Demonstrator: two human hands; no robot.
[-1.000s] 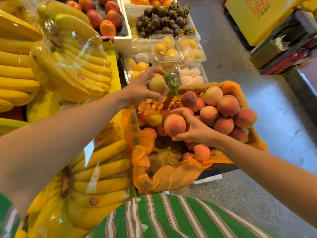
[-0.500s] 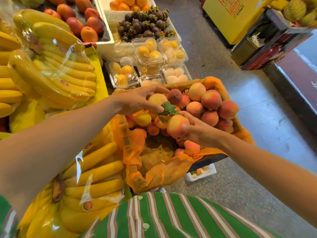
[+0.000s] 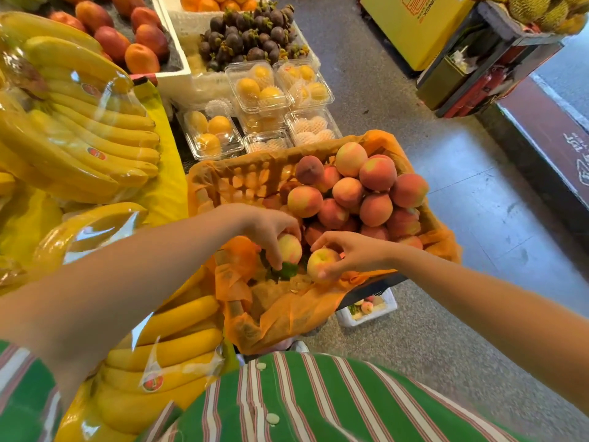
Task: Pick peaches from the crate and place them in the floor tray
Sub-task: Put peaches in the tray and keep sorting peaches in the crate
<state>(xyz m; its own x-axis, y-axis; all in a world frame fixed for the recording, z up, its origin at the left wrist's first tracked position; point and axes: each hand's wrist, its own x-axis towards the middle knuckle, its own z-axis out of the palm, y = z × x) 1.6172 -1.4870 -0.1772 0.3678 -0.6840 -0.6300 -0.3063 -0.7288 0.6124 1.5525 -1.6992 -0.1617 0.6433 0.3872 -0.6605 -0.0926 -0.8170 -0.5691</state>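
Orange-lined crate [image 3: 248, 173] holds peach pile [image 3: 347, 193] at its far right; white floor tray [image 3: 384, 311] below holds a few peaches. Curled left hand [image 3: 271, 228] grips leafy peach [image 3: 290, 248], right hand [image 3: 353, 250] grips second peach [image 3: 320, 261]. Both are lower than earlier, near the crate's near edge.

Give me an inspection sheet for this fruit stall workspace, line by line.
Surface: speckled grey floor; what supports the crate is hidden.
Job's things: the orange-lined crate has peaches piled at its far right; white floor tray below its near corner, a few fruits inside.
Clutter: bagged bananas at left; mangosteens and clear fruit boxes beyond the crate.
Grips: left hand holds a leafy peach, right hand holds a second peach, both over the crate's near end.
Cables: nothing seen.
Surroundings: yellow carton across the aisle.
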